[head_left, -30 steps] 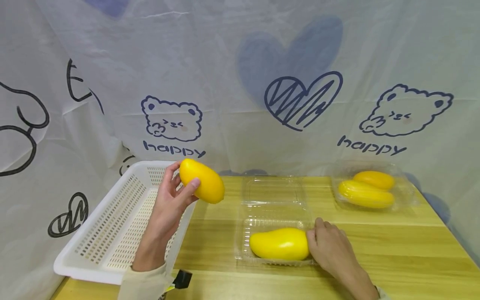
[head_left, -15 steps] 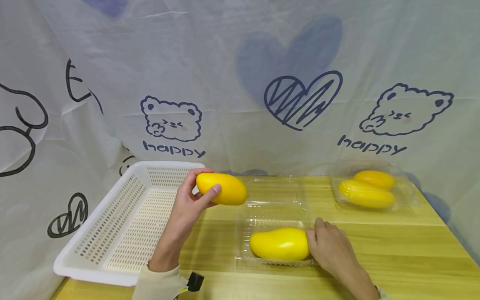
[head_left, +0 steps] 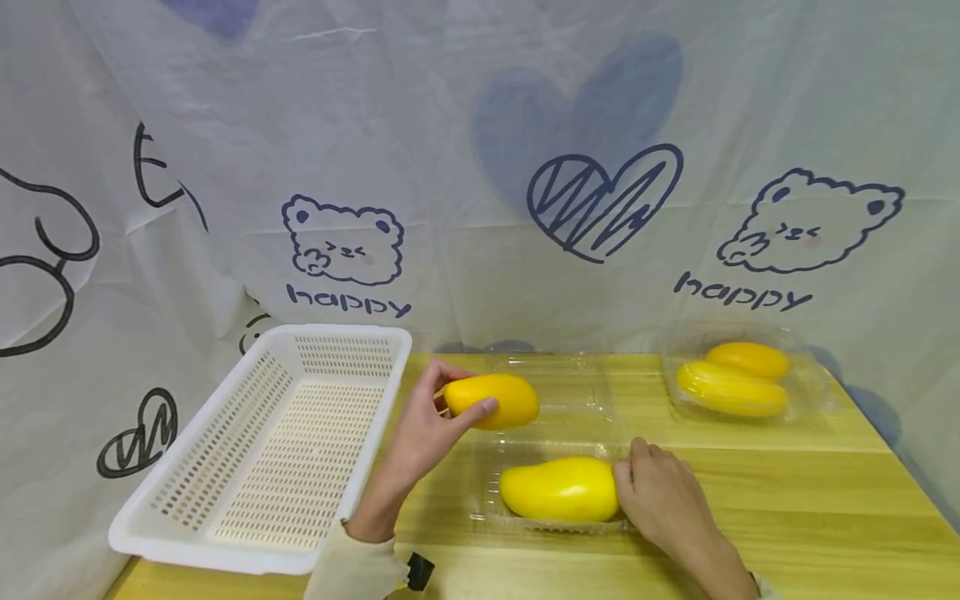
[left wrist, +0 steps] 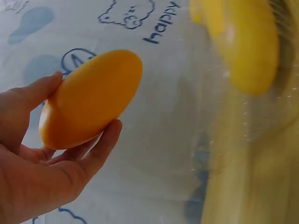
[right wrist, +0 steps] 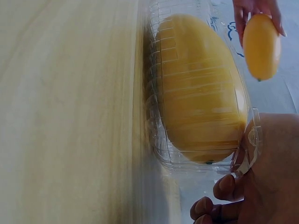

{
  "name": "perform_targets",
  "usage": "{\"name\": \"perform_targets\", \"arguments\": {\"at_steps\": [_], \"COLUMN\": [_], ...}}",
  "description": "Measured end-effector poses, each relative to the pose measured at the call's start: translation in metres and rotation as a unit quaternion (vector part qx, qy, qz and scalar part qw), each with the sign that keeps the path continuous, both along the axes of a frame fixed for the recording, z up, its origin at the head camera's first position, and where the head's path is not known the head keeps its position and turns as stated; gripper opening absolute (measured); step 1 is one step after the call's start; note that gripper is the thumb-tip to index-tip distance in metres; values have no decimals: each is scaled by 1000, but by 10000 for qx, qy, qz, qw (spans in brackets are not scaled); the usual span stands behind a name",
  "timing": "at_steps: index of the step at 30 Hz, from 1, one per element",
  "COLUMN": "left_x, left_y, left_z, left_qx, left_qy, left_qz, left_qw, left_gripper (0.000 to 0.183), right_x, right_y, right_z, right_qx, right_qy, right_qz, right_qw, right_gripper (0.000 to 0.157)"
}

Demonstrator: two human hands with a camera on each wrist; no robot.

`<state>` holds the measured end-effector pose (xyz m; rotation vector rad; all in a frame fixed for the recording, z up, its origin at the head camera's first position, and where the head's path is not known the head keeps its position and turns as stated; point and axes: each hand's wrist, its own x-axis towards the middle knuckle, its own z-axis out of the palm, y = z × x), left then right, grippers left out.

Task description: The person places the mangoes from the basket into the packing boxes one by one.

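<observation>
My left hand (head_left: 427, 429) grips a yellow mango (head_left: 501, 402) between thumb and fingers, raised over the rear of an open clear plastic clamshell box (head_left: 551, 526). The left wrist view shows this mango (left wrist: 93, 100) with the thumb on one side and fingertips on the other. A second, larger mango (head_left: 558, 489) lies lengthwise in the front half of the box. At the box's right edge, my right hand (head_left: 663, 496) pinches the rim; in the right wrist view its thumb is partly hidden behind the clear wall (right wrist: 161, 135) and its other fingers are curled.
An empty-looking white perforated basket (head_left: 360, 479) stands at the left. Toward the back right, another clear box (head_left: 810, 392) holds two yellow mangoes (head_left: 731, 388). A printed cloth (head_left: 465, 167) hangs behind the wooden table (head_left: 795, 492).
My left hand has carried its mango rightward and down, from above the basket's edge to over the open box, turning it roughly level. The right hand has stayed at the box's edge.
</observation>
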<state>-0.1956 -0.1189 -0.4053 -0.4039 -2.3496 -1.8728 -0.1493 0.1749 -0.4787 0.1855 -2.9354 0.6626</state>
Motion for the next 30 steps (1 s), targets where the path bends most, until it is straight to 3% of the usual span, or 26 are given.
{"name": "perform_targets", "arguments": {"at_steps": [6, 10, 30], "left_x": [-2, -3, -8], "left_y": [10, 13, 27], "left_z": [-13, -19, -45], "left_qx": [-409, -375, -1028], "left_qy": [-8, -143, -260], "left_qz": [-190, -299, -270], "left_qw": [9990, 9987, 9940], "left_gripper": [43, 43, 45], "right_x": [0, -1, -2], "right_y": [-1, -1, 0], "right_z": [0, 0, -1], "right_qx": [10, -1, 28], "right_qy": [15, -39, -94], "right_qz": [-17, -19, -60], "right_qw": [10000, 10000, 9999], "right_gripper": [23, 23, 23]}}
